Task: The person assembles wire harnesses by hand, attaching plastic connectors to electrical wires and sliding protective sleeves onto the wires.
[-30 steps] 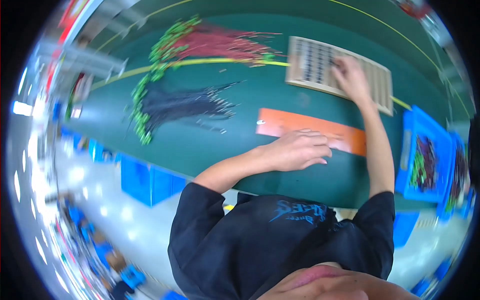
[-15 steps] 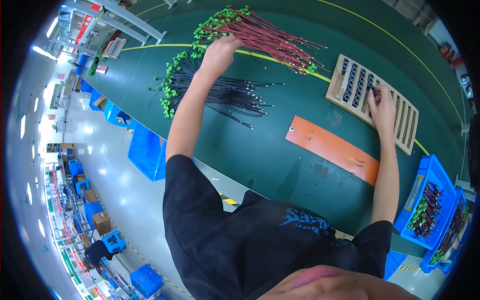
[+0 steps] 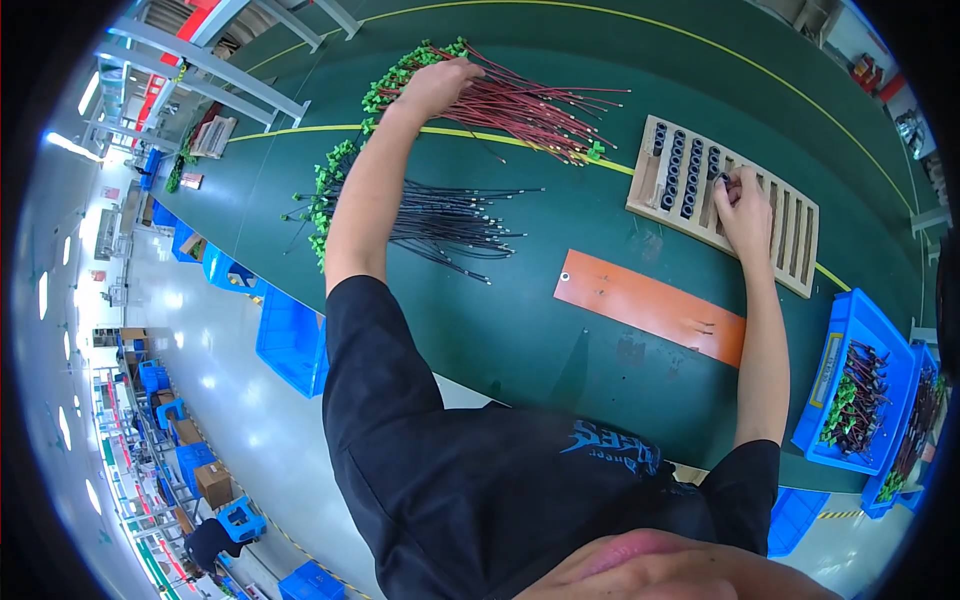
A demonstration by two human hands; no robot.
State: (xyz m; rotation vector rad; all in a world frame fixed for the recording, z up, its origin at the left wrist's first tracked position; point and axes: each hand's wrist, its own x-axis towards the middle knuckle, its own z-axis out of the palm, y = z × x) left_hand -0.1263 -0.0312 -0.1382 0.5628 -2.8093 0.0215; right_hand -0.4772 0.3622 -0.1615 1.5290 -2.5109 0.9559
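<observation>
Green table (image 3: 480, 345) — left hand (image 3: 435, 88) has reached red wires (image 3: 535, 118) at twelve, right hand (image 3: 748, 215) at tray (image 3: 644, 172), two o'clock — both engaged; I can't tell either grip's hold.

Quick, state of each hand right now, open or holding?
Left hand: partly curled at the red wires; can't tell if it grips any.
Right hand: curled at a dark ring by the wooden tray; grip can't be told.
</observation>
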